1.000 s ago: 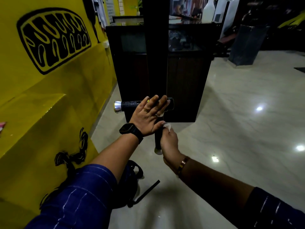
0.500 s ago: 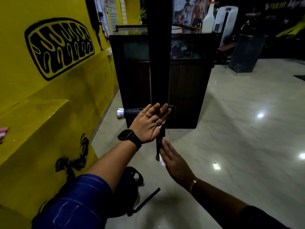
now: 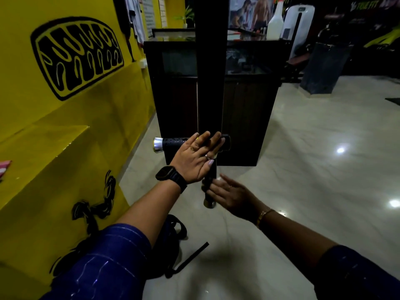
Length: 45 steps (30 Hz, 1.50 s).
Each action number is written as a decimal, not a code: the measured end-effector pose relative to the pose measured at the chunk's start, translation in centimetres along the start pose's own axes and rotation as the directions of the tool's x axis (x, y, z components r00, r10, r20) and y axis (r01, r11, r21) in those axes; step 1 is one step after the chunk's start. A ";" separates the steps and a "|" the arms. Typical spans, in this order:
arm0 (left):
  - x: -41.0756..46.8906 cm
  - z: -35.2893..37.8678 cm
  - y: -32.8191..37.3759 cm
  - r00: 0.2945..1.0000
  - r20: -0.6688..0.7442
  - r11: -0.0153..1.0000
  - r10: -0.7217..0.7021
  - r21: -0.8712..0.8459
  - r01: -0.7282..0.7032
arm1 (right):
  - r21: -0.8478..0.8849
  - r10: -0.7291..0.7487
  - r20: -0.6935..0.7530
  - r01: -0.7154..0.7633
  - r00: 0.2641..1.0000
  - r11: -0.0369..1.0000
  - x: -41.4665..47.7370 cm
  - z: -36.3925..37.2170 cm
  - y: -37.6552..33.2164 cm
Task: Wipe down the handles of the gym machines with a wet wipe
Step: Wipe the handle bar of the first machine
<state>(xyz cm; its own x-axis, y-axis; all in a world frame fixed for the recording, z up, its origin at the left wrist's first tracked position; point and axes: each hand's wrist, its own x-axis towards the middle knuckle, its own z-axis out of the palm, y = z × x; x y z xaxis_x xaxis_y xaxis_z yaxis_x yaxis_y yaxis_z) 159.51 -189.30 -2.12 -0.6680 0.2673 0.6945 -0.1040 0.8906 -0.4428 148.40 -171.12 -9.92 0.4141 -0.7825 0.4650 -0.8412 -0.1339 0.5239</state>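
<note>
Head view: right hand (image 3: 232, 194) now crosswise on lower handle (image 3: 212, 173), left hand (image 3: 194, 158) unmoved.

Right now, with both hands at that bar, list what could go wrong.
The right hand lies with straight fingers against the lower handle, the wet wipe barely showing; ungripped, it could slip to the floor.
The left hand lies flat over the horizontal handle, so the part beneath may go unwiped.
A black bag with loose straps lies on the floor nearby; it could trip the person.
</note>
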 end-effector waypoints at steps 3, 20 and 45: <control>0.1 0.1 -0.1 1.000 -0.015 1.000 0.006 -0.027 -0.006 | 0.064 -0.122 0.078 0.118 0.989 0.991 -1.7 0.8 -2.3; 0.1 0.2 -0.4 0.997 -0.066 0.998 0.035 0.057 -0.031 | 0.495 0.419 -0.100 -0.320 0.903 0.808 -2.8 1.3 -2.4; 6.5 -5.8 6.2 0.903 0.358 0.855 -0.239 0.519 0.020 | 0.665 0.533 0.735 -0.594 0.418 -0.452 3.0 -3.5 -0.9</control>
<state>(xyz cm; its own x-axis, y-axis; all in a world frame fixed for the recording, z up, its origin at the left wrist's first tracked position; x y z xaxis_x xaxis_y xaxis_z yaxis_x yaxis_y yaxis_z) 158.78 -179.89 2.91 -0.8418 -0.1030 0.5298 -0.4848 0.5758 -0.6584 151.57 -171.21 -6.50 -0.5308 -0.8460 -0.0511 -0.0974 0.1208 -0.9879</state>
